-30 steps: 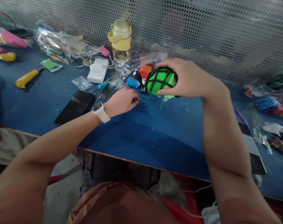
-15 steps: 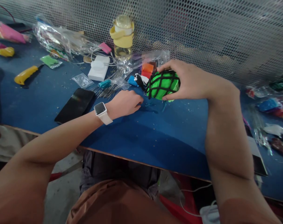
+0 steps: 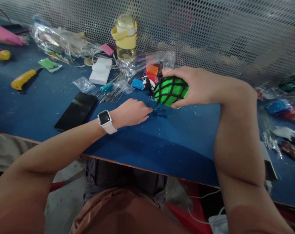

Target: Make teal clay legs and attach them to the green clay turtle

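My right hand (image 3: 193,86) is closed around a green clay dome with black crossing strips (image 3: 171,91), like a turtle shell, gripping it from the right with thumb below and fingers above. My left hand (image 3: 134,112), wearing a white watch (image 3: 104,118), is closed low over the table. Its fingertips meet the left end of a thin, dark blue, see-through piece (image 3: 163,111) in front of the dome; its kind is unclear. Just left of the dome lie a black-and-white clay piece (image 3: 149,84) and a blue clay packet (image 3: 138,84).
Behind stand a yellow-topped bottle (image 3: 126,37) and a perforated metal panel (image 3: 210,39). Thin wires (image 3: 113,92), a phone (image 3: 76,111), a white charger (image 3: 101,71) and a yellow cutter (image 3: 23,80) lie leftward on the blue table (image 3: 147,149). Clay packets (image 3: 278,107) lie at right.
My left hand has moved slightly right and down, its fingertips now at the blue piece. The dome has tilted and shifted slightly right with my right hand. The view has shifted a little.
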`<state>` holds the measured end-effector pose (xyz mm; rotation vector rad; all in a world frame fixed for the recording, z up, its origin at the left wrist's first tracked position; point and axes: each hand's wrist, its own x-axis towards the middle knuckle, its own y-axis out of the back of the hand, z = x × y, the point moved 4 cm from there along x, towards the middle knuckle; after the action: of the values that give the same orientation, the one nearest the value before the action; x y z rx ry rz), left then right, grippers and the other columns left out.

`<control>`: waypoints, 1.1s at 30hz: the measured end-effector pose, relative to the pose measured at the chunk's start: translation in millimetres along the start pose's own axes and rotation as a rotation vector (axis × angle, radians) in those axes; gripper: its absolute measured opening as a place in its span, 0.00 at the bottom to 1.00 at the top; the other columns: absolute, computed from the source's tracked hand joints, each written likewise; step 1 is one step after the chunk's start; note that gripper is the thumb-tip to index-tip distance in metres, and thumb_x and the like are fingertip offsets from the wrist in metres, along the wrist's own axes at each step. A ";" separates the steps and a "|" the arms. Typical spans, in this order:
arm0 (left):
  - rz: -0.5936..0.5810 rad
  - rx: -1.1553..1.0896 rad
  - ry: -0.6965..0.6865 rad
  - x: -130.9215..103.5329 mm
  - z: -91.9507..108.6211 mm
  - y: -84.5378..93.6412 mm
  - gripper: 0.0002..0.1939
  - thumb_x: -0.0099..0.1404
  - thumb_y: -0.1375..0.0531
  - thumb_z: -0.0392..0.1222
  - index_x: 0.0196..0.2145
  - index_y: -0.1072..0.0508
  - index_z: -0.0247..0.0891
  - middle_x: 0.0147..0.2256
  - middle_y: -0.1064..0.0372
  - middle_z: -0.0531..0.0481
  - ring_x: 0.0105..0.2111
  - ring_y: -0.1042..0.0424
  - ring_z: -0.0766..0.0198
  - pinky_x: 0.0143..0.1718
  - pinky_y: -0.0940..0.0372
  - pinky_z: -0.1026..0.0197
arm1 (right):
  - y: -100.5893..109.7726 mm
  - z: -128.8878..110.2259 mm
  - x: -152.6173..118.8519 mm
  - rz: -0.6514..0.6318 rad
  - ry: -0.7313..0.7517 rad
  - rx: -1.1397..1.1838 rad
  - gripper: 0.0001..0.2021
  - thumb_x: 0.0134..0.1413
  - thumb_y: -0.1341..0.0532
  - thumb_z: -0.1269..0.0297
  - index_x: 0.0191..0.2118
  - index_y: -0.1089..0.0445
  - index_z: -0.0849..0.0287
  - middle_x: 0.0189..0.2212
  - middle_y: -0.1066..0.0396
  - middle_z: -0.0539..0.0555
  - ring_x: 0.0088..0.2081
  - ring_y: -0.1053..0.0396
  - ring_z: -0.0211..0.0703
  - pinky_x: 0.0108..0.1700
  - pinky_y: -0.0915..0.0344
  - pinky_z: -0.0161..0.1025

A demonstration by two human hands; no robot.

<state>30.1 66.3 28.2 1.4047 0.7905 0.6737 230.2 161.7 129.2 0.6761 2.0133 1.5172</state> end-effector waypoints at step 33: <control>-0.044 0.005 0.069 1.0 0.5 -4.2 0.27 0.87 0.45 0.47 0.76 0.29 0.34 0.49 0.13 0.34 0.49 0.12 0.42 0.44 0.27 0.51 | 4.3 4.3 -2.4 0.027 -0.044 0.039 0.56 0.43 0.19 0.31 0.78 0.38 0.25 0.78 0.33 0.46 0.77 0.39 0.90 0.74 0.39 0.93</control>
<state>30.9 66.6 23.9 1.3706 0.8755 0.6894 235.2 164.2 132.6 0.7486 2.0134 1.4688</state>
